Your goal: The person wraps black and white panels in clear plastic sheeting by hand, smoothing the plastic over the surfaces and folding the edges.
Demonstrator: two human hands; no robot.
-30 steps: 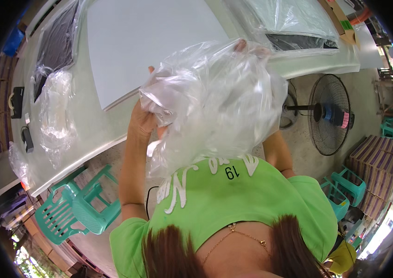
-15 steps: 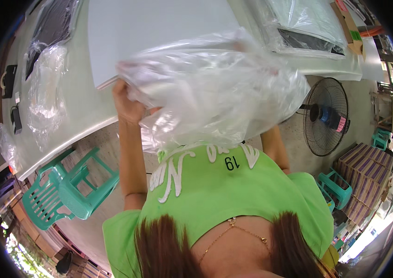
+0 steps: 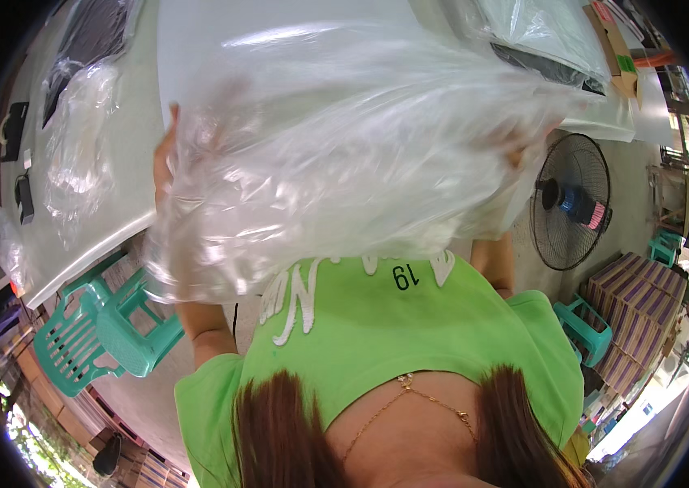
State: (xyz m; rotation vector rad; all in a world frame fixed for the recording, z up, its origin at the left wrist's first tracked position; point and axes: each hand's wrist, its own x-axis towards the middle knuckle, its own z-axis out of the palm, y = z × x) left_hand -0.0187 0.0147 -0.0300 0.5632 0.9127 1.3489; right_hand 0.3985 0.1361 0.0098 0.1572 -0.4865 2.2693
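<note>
A large clear plastic bag [image 3: 320, 179] is stretched crosswise between my two hands, over the table's near edge and close to my body. My left hand [image 3: 165, 159] holds its left side, the thumb showing outside and the fingers seen only dimly through the film. At the other end, my right hand [image 3: 515, 146] grips the bag near its right side, blurred and mostly covered by the plastic. Beneath the bag lies a flat white panel [image 3: 198, 28] on the table, its near part veiled by the film.
The pale table [image 3: 129, 183] carries a crumpled clear bag [image 3: 80, 146] and a dark plastic-wrapped item [image 3: 96, 41] at left. Wrapped panels [image 3: 531, 32] and a cardboard box [image 3: 614, 53] lie at right. A fan [image 3: 569, 202] and green plastic chairs [image 3: 84, 337] stand nearby.
My hands have moved apart, the left to the left and the right to the right. The bunched bag is now spread wider and covers more of the white panel.
</note>
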